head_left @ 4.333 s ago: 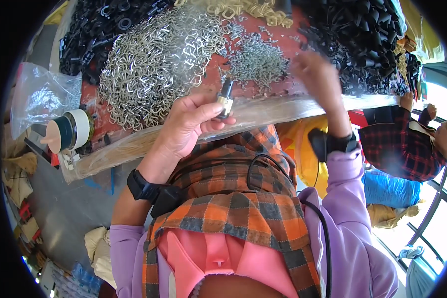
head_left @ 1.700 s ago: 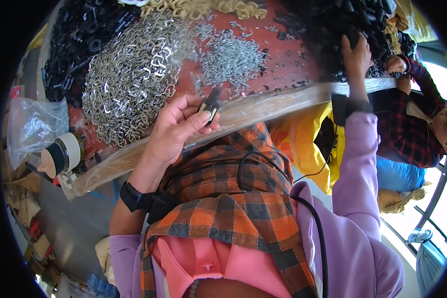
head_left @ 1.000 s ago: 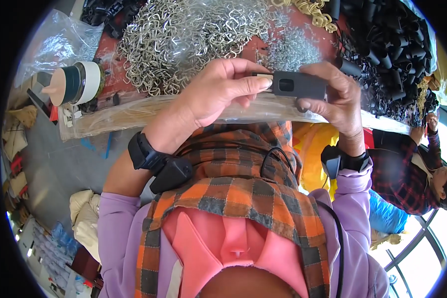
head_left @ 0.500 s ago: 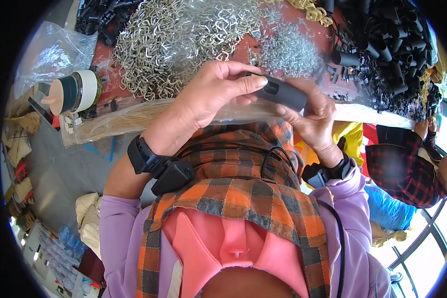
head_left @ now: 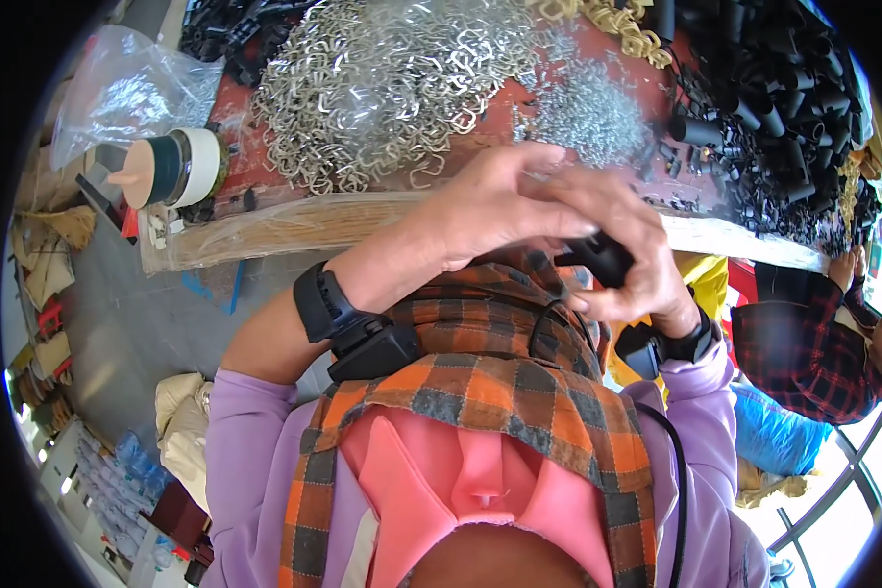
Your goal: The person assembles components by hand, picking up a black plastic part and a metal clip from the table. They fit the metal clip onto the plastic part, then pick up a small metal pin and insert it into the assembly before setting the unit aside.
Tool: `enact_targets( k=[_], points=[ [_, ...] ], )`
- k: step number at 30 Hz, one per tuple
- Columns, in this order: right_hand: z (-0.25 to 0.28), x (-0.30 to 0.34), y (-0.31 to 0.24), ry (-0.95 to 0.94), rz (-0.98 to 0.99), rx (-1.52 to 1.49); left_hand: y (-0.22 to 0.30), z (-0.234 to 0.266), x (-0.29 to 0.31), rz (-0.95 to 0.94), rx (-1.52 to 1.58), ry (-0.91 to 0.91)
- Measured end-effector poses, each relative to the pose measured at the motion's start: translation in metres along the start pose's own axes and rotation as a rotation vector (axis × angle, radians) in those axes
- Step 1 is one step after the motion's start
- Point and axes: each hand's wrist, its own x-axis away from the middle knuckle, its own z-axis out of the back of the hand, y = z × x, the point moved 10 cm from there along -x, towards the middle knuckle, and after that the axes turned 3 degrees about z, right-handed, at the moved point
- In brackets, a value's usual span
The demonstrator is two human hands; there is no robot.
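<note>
My right hand [head_left: 637, 235] is closed around a black tube [head_left: 603, 260], which points down toward my apron; the fingers cover much of it. My left hand [head_left: 500, 201] meets the right one just above the tube. Its thumb and forefinger are stretched apart, and its other fingers are partly hidden. Both hands are over the table's near edge. Beyond them lie a heap of bent silver metal hooks [head_left: 363, 108] and a pile of small shiny metal pieces [head_left: 593, 113].
Many black tubes [head_left: 769, 113] are heaped on the right, with brass-coloured pieces [head_left: 637, 39] at the back. A jar with a peach-coloured lid [head_left: 147, 171] stands left, beside a clear plastic bag [head_left: 132, 93]. A wooden strip [head_left: 284, 230] edges the table. Another person [head_left: 804, 343] works at right.
The tube has come down and nearer my body in my right hand, tilting and becoming more covered. My left hand has left its grip on the tube's end and moved right, against the right hand.
</note>
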Motion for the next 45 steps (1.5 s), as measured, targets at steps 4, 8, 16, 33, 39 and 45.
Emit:
enact_targets(
  k=[4,8,16,33,39,45],
  points=[
    [0.071,0.061,0.016,0.498,-0.216,0.133,0.025,0.017,0.007,-0.014,-0.216,0.075],
    [0.136,0.216,0.054,0.944,-0.570,0.240,0.106,0.087,0.037,-0.438,-0.420,0.324],
    [0.130,0.347,0.037,0.810,-0.886,0.658,0.175,0.149,0.082,-0.653,-0.343,0.821],
    [0.023,0.045,0.045,0.585,-0.197,-0.930,0.048,-0.013,-0.021,-0.382,-0.526,0.143],
    [0.003,0.029,0.036,0.451,-0.252,-0.856,0.043,-0.032,-0.029,-0.372,-0.274,-0.016],
    [-0.007,0.033,0.035,0.456,-0.339,-0.839,0.026,-0.047,-0.032,-0.413,-0.164,-0.044]
  ],
)
